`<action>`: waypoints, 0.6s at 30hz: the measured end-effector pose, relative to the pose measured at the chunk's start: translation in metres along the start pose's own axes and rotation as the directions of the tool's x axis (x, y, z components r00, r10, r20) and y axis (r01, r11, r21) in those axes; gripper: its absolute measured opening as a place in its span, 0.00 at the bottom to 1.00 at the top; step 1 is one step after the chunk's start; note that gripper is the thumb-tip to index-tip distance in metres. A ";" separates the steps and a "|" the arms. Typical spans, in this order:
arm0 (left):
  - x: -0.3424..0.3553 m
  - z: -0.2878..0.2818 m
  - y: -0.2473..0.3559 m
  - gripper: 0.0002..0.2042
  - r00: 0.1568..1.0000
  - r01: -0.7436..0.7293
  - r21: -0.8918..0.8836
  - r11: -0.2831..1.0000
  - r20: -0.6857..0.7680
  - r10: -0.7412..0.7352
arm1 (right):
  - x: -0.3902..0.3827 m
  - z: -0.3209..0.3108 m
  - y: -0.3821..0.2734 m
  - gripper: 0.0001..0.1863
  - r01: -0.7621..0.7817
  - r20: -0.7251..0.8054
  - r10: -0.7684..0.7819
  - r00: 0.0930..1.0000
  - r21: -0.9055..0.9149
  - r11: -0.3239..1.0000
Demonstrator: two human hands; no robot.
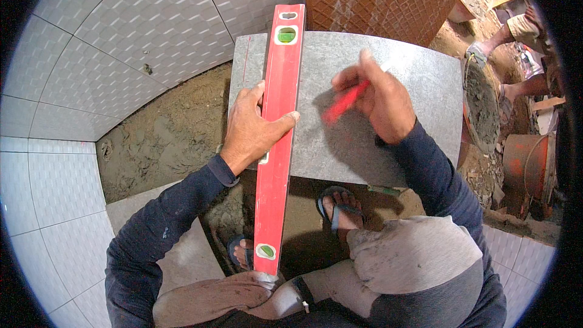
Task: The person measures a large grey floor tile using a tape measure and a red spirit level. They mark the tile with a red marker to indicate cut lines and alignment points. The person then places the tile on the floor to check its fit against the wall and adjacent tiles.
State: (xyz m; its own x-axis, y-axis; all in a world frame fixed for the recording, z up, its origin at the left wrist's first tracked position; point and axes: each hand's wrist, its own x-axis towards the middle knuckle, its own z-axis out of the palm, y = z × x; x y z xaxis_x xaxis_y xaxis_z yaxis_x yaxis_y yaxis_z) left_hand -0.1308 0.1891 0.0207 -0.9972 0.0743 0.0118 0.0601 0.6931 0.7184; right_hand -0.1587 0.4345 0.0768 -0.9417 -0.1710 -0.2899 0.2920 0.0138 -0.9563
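Note:
A large grey tile (419,73) lies in front of me, with a thin red line drawn near its left edge. Across it rests a long red spirit level (276,188) with green vials, its near end reaching back to my knees. My left hand (252,124) grips the level at about mid-length, thumb over its right edge. Over the tile, right of the level, my right hand (385,100) holds a red marker (343,106), blurred by motion. The marker's tip points down to the left, and I cannot tell whether it touches the tile.
Rough wet mortar (164,127) borders the tile on the left, below white textured wall tiles (146,18). A brown ridged panel (376,0) stands behind. At right are a pan of mortar (484,109), an orange bucket (525,164) and another person's limbs (510,36). My sandalled feet are below.

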 end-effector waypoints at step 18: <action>0.000 -0.001 0.000 0.34 1.000 -0.015 -0.030 0.999 -0.015 0.014 | 0.072 0.011 0.007 0.11 0.394 -0.132 -0.467 0.874 -0.367 0.843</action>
State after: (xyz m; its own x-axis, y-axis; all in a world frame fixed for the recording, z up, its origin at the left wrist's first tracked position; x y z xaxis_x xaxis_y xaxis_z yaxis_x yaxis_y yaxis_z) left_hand -0.1303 0.1887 0.0217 -0.9968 0.0731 0.0327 0.0734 0.6703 0.7385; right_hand -0.2221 0.4112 0.0500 -0.9818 -0.0258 0.1880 -0.1868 0.3054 -0.9337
